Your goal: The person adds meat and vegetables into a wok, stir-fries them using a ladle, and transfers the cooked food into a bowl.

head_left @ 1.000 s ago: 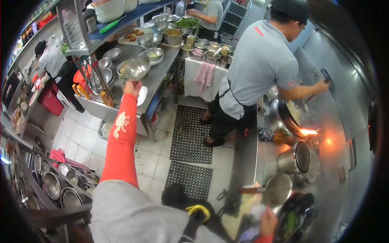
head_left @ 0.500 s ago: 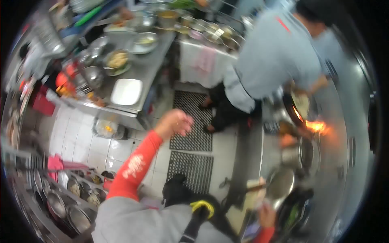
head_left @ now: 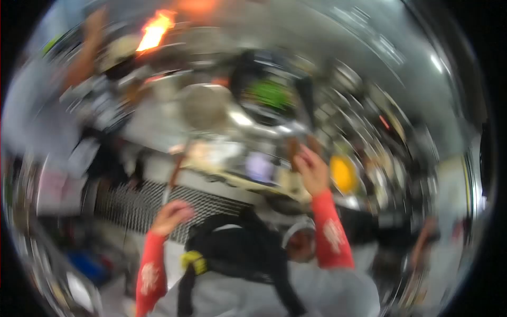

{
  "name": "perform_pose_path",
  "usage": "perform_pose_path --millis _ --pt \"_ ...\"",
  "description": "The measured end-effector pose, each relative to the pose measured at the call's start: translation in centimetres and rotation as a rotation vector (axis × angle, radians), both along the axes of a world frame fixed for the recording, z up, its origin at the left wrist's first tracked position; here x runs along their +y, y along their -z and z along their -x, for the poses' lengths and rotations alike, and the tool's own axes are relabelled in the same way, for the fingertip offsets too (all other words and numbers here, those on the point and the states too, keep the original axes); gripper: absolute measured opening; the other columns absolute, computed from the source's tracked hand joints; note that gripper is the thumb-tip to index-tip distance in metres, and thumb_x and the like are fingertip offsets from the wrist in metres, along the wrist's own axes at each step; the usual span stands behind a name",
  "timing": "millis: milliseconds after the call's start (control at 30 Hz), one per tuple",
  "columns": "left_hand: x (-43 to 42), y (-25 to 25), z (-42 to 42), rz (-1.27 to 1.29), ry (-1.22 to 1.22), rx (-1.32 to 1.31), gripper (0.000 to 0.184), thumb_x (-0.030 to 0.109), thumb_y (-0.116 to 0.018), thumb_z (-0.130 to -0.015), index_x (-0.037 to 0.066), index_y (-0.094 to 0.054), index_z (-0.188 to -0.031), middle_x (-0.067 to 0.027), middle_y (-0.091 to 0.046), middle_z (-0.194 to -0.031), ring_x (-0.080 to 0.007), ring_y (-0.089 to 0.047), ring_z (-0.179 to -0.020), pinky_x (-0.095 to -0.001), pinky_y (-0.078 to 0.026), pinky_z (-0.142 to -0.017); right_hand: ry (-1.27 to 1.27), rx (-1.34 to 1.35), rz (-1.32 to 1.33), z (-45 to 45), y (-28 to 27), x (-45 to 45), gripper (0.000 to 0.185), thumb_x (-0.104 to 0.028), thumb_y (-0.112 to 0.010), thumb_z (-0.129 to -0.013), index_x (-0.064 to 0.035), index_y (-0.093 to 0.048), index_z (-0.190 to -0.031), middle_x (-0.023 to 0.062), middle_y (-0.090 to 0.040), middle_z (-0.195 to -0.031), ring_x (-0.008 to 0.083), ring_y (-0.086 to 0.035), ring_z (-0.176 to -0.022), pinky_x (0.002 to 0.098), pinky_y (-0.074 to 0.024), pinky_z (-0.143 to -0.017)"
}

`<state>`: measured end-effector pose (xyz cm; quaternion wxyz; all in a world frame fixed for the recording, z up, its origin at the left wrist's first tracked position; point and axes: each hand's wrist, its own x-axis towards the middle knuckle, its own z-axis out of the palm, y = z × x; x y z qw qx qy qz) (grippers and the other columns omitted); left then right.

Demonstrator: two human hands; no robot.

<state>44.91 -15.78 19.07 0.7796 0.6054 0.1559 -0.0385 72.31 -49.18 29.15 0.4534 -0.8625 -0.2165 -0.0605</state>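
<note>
The view is strongly smeared by motion. My left hand (head_left: 173, 215) is low on the left, over the dark floor mat and just below the handle of a round metal pan (head_left: 205, 106); its fingers are blurred and nothing distinct shows in them. My right hand (head_left: 312, 170) reaches up at the centre right, its fingers by brown upright handles (head_left: 293, 150); whether it grips one is unclear. Above it sits a black wok (head_left: 245, 87) with green vegetables (head_left: 271, 95) inside. A pale purple item (head_left: 259, 167) lies left of my right hand.
A person in grey (head_left: 39, 113) stands at the left, an arm stretched towards a pan beside tall flames (head_left: 156, 31). Right of my right hand is something yellow (head_left: 343, 174) among blurred metal containers. A perforated mat (head_left: 211, 203) covers part of the floor.
The view has swung right, from the counter with bowls towards the stove. My left hand, which held a metal bowl a second ago, has come back without it. My right hand has moved beside the brown handles.
</note>
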Motion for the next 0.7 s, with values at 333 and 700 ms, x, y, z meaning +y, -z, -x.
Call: perform_pose_path --millis 333,700 --pt "-6.3 5.9 -5.9 -0.271 0.296 0.438 0.019 0.023 -0.060 -0.092 0.004 -0.061 -0.087 -0.0088 -0.066 -0.082 -0.0160 -0.064 -0.070 -0.0290 -0.051 -0.054 1.340 -0.487 -0.430 -12.1 8.1 -36.6 0.055 -0.012 -0.077 -0.073 0.0043 -0.051 -0.118 0.0124 -0.058 -0.100 0.0227 -0.056 -0.090 0.0354 -0.0469 -0.085" --pt "-1.2 16.9 0.1 -0.894 0.672 0.735 0.027 0.028 -0.050 -0.086 0.010 -0.069 -0.087 -0.0128 -0.067 -0.082 -0.0268 -0.067 -0.075 -0.0411 -0.054 -0.071 1.111 -0.246 -0.383 -15.5 16.7 -50.4 0.092 -0.026 -0.090 -0.062 0.0082 -0.039 -0.131 0.0237 -0.056 -0.122 0.0308 -0.058 -0.108 0.0394 -0.0459 -0.096"
